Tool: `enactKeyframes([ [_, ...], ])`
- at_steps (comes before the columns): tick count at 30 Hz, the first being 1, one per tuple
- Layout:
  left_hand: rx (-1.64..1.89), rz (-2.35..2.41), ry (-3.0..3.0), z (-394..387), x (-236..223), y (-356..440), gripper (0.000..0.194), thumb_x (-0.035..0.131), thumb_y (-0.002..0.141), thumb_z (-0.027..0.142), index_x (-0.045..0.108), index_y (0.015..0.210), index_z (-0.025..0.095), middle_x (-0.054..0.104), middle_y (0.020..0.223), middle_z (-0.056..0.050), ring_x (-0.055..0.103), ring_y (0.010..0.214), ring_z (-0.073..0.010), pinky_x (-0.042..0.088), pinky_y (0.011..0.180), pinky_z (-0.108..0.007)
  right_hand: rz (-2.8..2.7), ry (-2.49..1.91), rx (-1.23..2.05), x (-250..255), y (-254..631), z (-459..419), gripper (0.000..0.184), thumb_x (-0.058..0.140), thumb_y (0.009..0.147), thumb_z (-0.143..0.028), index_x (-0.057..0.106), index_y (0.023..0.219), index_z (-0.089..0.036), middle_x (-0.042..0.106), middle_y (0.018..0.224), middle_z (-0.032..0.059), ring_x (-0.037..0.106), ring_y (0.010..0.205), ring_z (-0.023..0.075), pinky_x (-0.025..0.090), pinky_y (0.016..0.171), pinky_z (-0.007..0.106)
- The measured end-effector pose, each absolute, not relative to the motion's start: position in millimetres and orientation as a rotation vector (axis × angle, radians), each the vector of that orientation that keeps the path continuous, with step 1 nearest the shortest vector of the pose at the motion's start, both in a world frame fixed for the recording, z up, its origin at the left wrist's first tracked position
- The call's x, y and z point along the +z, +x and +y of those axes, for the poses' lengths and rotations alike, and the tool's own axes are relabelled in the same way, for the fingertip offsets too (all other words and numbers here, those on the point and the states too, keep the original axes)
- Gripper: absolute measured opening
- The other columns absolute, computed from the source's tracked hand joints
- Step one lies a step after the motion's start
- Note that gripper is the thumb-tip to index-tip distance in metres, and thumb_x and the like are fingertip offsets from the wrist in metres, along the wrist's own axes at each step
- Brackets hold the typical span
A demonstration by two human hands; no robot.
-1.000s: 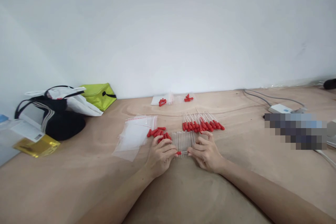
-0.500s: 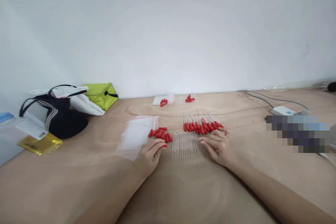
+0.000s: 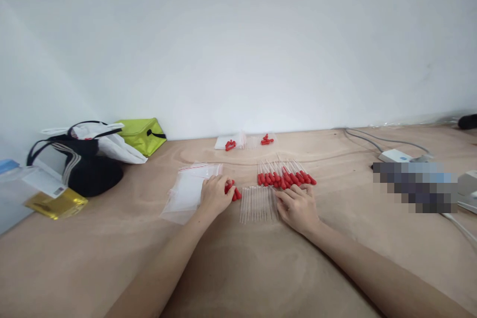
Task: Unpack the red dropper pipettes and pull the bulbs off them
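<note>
My left hand [image 3: 215, 195] lies over a small heap of loose red rubber caps [image 3: 234, 192], fingers curled down onto them; what it holds, if anything, is hidden. My right hand [image 3: 297, 205] rests at the right edge of a row of bare glass tubes [image 3: 257, 203], fingers bent and touching the tubes. Just beyond them lies a row of finished droppers with red caps [image 3: 285, 175]. A pile of clear zip bags [image 3: 190, 190] sits left of my left hand.
Two small filled bags with red caps [image 3: 246, 141] lie near the wall. A black and white bag [image 3: 85, 159], a lime green pouch [image 3: 143, 135] and a gold packet [image 3: 55, 204] stand at the left. Cables and a white box [image 3: 400, 155] lie at the right.
My left hand moved up and left onto the heap of red caps. My right hand slid back from the capped droppers to the right edge of the bare tubes.
</note>
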State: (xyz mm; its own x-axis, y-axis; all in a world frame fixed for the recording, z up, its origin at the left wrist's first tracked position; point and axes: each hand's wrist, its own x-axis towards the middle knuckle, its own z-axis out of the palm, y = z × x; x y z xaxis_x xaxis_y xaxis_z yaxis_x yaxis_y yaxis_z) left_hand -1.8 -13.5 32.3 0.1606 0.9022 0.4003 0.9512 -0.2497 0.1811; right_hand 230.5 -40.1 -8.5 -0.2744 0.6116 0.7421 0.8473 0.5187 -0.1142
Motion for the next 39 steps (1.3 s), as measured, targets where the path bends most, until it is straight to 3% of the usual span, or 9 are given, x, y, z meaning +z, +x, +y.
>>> enactKeyframes([
  [6,-0.649,-1.826,-2.311,-10.7,38.5,17.4,0.020,0.057,0.072,0.039,0.058,0.066,0.020,0.059,0.072,-0.003,0.053,0.078,-0.0227,0.035,0.069,-0.037,-2.108,-1.176,-0.315,-5.8,226.8,-43.3,0.017,0.050,0.077,-0.029,0.064,0.083,-0.022,0.061,0.064,-0.0001,0.047,0.070,0.0147,0.021,0.081,0.037],
  [11,-0.622,-1.898,-2.400,0.4,43.4,50.4,0.019,0.058,0.071,0.038,0.062,0.066,0.020,0.061,0.079,-0.004,0.053,0.085,-0.0235,0.035,0.078,-0.039,-2.202,-1.188,-0.267,-1.5,227.8,-46.0,0.035,0.051,0.074,-0.048,0.064,0.092,-0.021,0.060,0.071,0.0021,0.048,0.075,0.0168,0.022,0.079,0.038],
  [17,-0.502,-2.118,-2.366,20.7,40.3,78.6,0.030,0.053,0.072,0.046,0.066,0.061,0.022,0.064,0.082,-0.008,0.053,0.092,-0.0289,0.035,0.080,-0.044,-2.271,-1.196,-0.213,-0.6,229.1,-46.4,0.046,0.048,0.074,-0.057,0.063,0.095,-0.019,0.058,0.073,0.0036,0.047,0.077,0.0181,0.022,0.079,0.040],
  [22,-0.422,-2.207,-2.320,28.6,37.5,84.0,0.026,0.053,0.070,0.040,0.067,0.060,0.020,0.066,0.082,-0.010,0.054,0.094,-0.0302,0.035,0.081,-0.044,-2.286,-1.223,-0.202,-1.4,229.4,-46.0,0.038,0.046,0.079,-0.049,0.061,0.098,-0.019,0.059,0.075,0.0038,0.047,0.078,0.0180,0.021,0.080,0.041],
  [32,-0.327,-2.356,-2.215,36.5,48.9,101.7,0.034,0.057,0.063,0.039,0.067,0.081,0.012,0.063,0.098,-0.020,0.051,0.102,-0.0335,0.032,0.086,-0.043,-2.289,-1.268,-0.308,-5.5,230.4,-41.9,0.026,0.042,0.082,-0.025,0.059,0.100,-0.018,0.058,0.075,0.0045,0.045,0.077,0.0174,0.021,0.081,0.040],
  [36,-0.344,-2.427,-2.211,42.9,48.8,98.3,0.028,0.058,0.061,0.037,0.067,0.073,0.013,0.066,0.089,-0.018,0.055,0.096,-0.0334,0.034,0.083,-0.042,-2.295,-1.286,-0.285,-4.1,231.3,-42.7,0.026,0.042,0.082,-0.023,0.059,0.102,-0.020,0.058,0.078,0.0039,0.046,0.078,0.0169,0.020,0.081,0.040],
  [39,-0.415,-2.426,-2.274,38.4,51.7,85.3,0.020,0.055,0.063,0.034,0.064,0.060,0.015,0.067,0.070,-0.012,0.060,0.081,-0.0274,0.040,0.072,-0.034,-2.238,-1.279,-0.241,-3.8,232.1,-42.9,0.026,0.043,0.082,-0.026,0.059,0.102,-0.023,0.057,0.078,0.0026,0.046,0.077,0.0160,0.022,0.079,0.038],
])
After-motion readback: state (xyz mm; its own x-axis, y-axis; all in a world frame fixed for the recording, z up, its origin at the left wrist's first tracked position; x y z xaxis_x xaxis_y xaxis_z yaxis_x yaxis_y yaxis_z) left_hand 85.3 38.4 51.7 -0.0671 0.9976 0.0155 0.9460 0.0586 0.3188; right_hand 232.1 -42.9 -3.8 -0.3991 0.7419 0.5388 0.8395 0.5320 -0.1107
